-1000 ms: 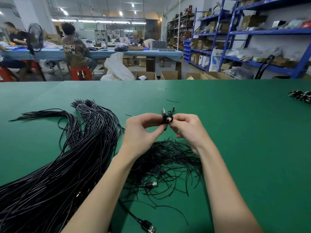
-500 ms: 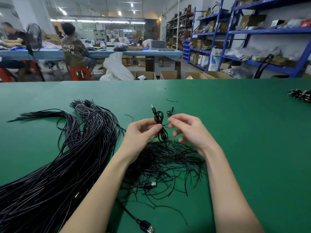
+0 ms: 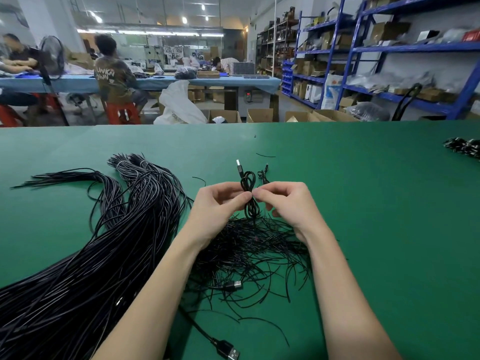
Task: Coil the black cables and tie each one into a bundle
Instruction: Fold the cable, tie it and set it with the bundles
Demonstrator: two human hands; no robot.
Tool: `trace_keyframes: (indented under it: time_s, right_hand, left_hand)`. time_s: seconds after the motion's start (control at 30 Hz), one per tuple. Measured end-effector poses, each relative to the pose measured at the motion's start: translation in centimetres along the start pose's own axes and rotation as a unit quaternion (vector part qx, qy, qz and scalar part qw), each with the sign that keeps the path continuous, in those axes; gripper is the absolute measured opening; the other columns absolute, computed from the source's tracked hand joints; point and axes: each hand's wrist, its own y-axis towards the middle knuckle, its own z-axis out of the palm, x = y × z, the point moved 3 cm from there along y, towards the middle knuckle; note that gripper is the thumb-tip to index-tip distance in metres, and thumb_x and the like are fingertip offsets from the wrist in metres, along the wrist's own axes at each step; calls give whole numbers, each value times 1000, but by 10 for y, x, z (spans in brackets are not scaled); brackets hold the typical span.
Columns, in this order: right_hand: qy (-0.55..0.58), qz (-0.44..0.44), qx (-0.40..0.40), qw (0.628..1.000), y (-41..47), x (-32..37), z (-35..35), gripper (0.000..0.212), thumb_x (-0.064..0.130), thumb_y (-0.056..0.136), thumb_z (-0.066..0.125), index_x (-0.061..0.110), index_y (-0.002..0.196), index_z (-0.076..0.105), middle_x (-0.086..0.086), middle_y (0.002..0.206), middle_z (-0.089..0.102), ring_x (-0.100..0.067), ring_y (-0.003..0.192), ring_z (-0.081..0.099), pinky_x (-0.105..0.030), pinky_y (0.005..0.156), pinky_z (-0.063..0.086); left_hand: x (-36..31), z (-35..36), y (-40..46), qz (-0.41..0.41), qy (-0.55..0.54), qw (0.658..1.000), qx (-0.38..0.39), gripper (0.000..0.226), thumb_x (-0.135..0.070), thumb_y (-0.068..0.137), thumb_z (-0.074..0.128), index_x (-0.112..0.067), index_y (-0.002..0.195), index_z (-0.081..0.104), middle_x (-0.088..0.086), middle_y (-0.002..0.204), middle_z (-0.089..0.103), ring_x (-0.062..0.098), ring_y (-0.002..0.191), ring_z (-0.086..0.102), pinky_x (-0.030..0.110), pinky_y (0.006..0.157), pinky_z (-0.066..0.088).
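Above the green table (image 3: 363, 203), the left hand (image 3: 215, 206) pinches a coiled black USB cable (image 3: 250, 193) at its waist, loops standing upright, its silver plug (image 3: 238, 163) pointing up. The right hand (image 3: 288, 203) pinches the same spot from the other side. Beneath lies a heap of thin black ties (image 3: 249, 253); a thick bundle of uncoiled cables (image 3: 98, 250) sprawls to the left.

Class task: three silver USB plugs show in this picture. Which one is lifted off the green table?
The USB plug topping the coiled cable pinched between left hand and right hand. The other two plugs lie on the table.
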Motion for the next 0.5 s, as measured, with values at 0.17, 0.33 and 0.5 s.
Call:
trace_keyframes:
  time_s: [0.17, 0.33, 0.5]
  right_hand:
    - [230, 214, 66, 947, 4, -19, 9, 6, 2, 86, 69, 3, 80, 70, -4, 68, 63, -3, 50, 44, -11, 41, 31]
    - [313, 237, 117, 912, -4, -24, 14, 4, 11, 87, 71, 7, 88, 71, -1, 74, 68, -3, 51, 51, -11, 38, 37]
    - [-8, -10, 63, 998, -1, -3, -7, 14, 21, 87, 82, 22, 100, 78, 8, 97, 78, -7, 62, 62, -19, 53, 49]
  left_hand:
    - [-17, 6, -9, 239, 243, 940, -15, 18, -5, 85, 78, -11, 102, 78, -6, 94, 77, 2, 85, 70, 14, 85, 51]
    - [-17, -1, -3, 171, 198, 965, -4, 19, -7, 86, 78, -19, 102, 77, -9, 92, 78, 1, 86, 72, 11, 84, 51]
    - [-5, -14, 2, 5, 36, 999, 4, 20, -17, 90, 75, -16, 110, 76, -1, 99, 79, 16, 100, 74, 27, 91, 56]
